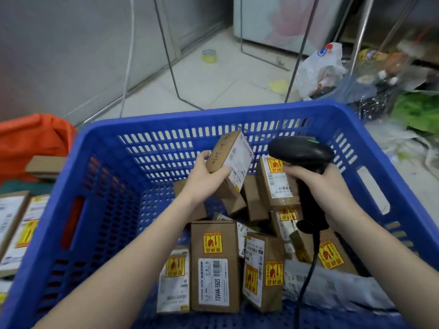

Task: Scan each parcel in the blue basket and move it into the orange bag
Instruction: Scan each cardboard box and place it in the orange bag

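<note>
1. The left hand [209, 176] holds 1 small parcel [229, 160] lifted above the heap near the far wall of the blue basket [99, 148], tilted so its white label faces the scanner [300, 151] — likely so the barcode can be read.
2. That hand is half closed: thumb on the parcel's near face, fingers tucked beneath, clamping the box.
3. The right hand [316, 184] is wrapped tight around the scanner's grip, its head aimed left at the label, its cable [306, 279] trailing toward the basket's near edge.
4. Many parcels remain in the basket — the scanning looks early.
5. The orange bag [33, 141] sits past the basket's left far corner, well apart from the held parcel.
</note>
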